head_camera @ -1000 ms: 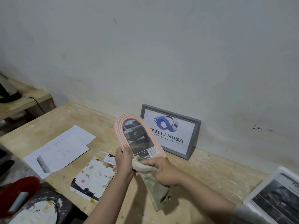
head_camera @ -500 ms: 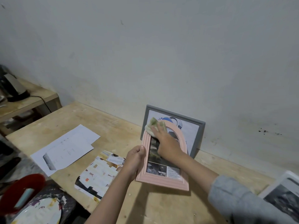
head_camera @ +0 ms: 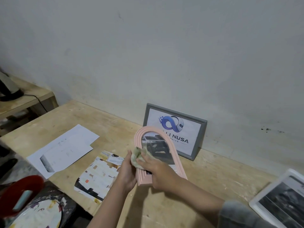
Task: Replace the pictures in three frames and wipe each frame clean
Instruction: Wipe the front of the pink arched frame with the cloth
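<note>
Pink arched frame (head_camera: 139, 137), car photo; left hand (head_camera: 127, 171) gripping edge, right hand (head_camera: 158, 171) pressing cloth (head_camera: 137, 156).

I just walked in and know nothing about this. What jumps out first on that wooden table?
Mid-table, the left hand holds a pink arched frame with a car photo, while the right hand presses a greenish cloth on its left side. Behind it, a grey frame with a blue logo print leans on the wall. Loose printed sheets lie to the left, and a white frame shows at the right edge.
</note>
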